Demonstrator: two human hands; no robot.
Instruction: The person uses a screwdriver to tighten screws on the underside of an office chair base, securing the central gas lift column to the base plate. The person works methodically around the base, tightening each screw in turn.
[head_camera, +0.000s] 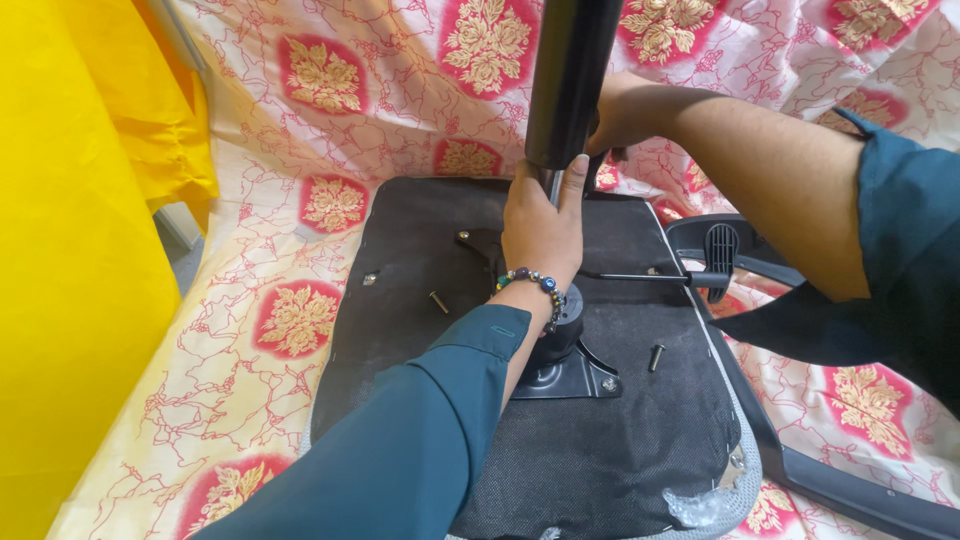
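You hold a black cylinder (568, 80) that stands upright over the middle of an upturned chair seat (620, 440), its long axis running straight up and out of the top of the view, its lower end pointing down at the metal plate (565, 375) bolted to the seat's underside. Your left hand (542, 228) is wrapped around the thin shaft just below the cylinder's bottom rim, fingers closed on it, thumb lying up along the black tube; a beaded bracelet (535, 283) sits on that wrist above your teal sleeve (420, 440). Your right hand (618, 112) reaches in from the right and grips the cylinder from behind, so its fingers are mostly hidden by the tube, though the palm presses against it. The seat lies flat, underside up, covered in dark fabric, on a white cloth with red flower patches (330, 90). A thin black lever (650, 277) runs from the plate out to the right, lying level, its handle end near a black plastic armrest (722, 250) just beside the seat's right edge. Two loose bolts lie on the fabric: one (439, 301) left of your wrist, one (656, 357) right of the plate. A yellow cloth (80, 250) fills the left side.
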